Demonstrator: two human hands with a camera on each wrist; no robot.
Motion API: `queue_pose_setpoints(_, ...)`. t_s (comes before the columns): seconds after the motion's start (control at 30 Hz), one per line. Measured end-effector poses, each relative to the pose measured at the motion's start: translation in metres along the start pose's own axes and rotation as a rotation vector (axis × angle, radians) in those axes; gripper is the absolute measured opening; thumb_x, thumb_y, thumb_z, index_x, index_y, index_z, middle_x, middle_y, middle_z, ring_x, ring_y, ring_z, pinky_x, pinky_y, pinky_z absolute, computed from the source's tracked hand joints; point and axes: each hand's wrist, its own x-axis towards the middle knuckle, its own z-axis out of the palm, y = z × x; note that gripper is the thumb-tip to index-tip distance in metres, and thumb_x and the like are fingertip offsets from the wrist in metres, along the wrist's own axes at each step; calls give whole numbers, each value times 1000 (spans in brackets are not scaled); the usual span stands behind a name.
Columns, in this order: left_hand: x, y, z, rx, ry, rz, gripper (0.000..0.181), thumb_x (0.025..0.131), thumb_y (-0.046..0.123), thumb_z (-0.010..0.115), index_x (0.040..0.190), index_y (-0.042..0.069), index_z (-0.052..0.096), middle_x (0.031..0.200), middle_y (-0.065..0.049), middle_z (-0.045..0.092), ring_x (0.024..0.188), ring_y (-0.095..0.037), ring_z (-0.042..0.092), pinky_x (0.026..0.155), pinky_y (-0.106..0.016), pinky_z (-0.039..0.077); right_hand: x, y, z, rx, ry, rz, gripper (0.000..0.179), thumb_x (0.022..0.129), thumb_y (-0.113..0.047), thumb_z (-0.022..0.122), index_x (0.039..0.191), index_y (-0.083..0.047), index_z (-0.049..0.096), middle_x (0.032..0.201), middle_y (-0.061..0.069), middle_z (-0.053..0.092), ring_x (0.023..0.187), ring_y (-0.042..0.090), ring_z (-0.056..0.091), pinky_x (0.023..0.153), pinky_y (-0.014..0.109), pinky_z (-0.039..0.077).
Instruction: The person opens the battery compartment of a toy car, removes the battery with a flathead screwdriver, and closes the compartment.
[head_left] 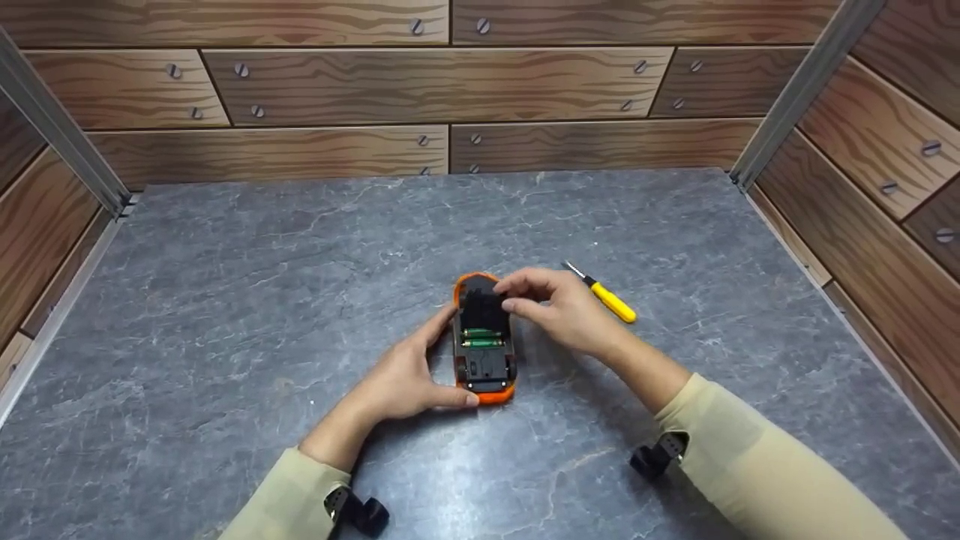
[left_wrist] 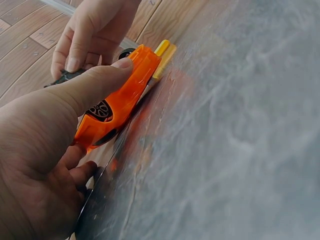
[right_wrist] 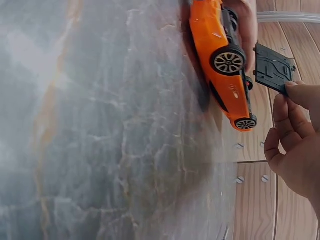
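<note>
An orange toy car (head_left: 495, 397) lies upside down on the grey table, its black underside facing up. Green batteries (head_left: 484, 343) show in the open compartment in its middle. My left hand (head_left: 401, 379) grips the car, thumb at the near bumper and fingers along the left side. Between thumb and fingertips, my right hand (head_left: 566, 311) pinches a black battery cover (right_wrist: 273, 69) by one edge. In the head view the cover hangs over the far part of the underside; the right wrist view shows it tilted and apart from the car.
A screwdriver (head_left: 611, 301) with a yellow handle lies right of the car, just beyond my right hand, its tip pointing away to the left. Wood-patterned walls (head_left: 435, 86) stand behind and beside the marbled grey table (head_left: 262, 262).
</note>
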Motion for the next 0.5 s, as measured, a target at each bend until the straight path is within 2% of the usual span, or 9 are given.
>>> queue_pose_setpoints(0.17, 1, 0, 0, -13, -4, -5, 133, 66, 42, 102, 171, 20, 23, 169, -7, 38, 154, -23, 34, 128, -46, 24, 1, 2, -5, 138, 88, 10, 23, 96, 1, 75, 119, 3, 75, 108, 14, 77, 89, 15, 70, 81, 25, 58)
queue_pose_setpoints(0.5, 0, 0, 1, -7, -3, -18, 135, 65, 42, 103, 171, 22, 23, 169, -8, 37, 154, -26, 34, 128, -49, 24, -3, 10, -17, 236, 220, 81, 27, 96, 5, 73, 123, 9, 71, 98, 12, 75, 84, 16, 71, 83, 31, 62)
